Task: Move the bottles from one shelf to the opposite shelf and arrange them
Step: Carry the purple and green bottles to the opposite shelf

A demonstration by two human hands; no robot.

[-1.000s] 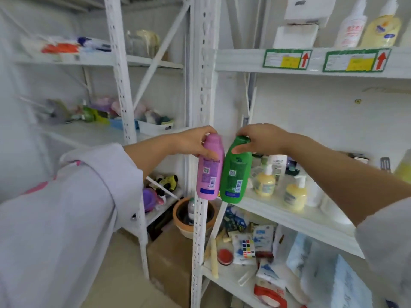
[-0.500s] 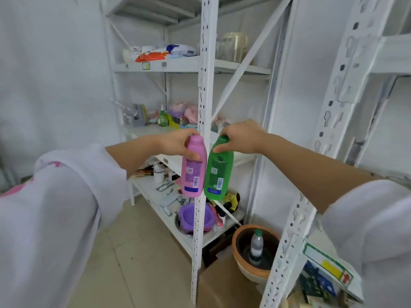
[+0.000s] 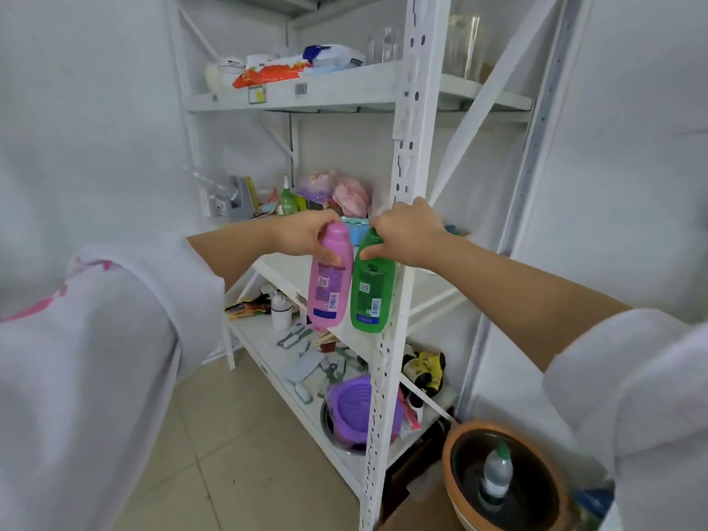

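Note:
My left hand (image 3: 302, 235) grips a pink bottle (image 3: 330, 285) by its top, and my right hand (image 3: 406, 231) grips a green bottle (image 3: 372, 297) by its cap. Both bottles hang upright, side by side and nearly touching, with their barcode labels facing me. They hover over the front edge of the middle board of a white metal shelf (image 3: 291, 274), just left of its perforated front post (image 3: 398, 262).
The middle board holds a green spray bottle (image 3: 286, 201), pink bags and a grey holder at its back. Tools, a small white bottle and a purple basket (image 3: 352, 410) lie on the lower board. A brown bowl (image 3: 502, 480) with a water bottle stands at bottom right.
My view has swung left, away from the shelf with the soap dispensers, to face this white shelf. Both hands have carried the two bottles up to its middle board.

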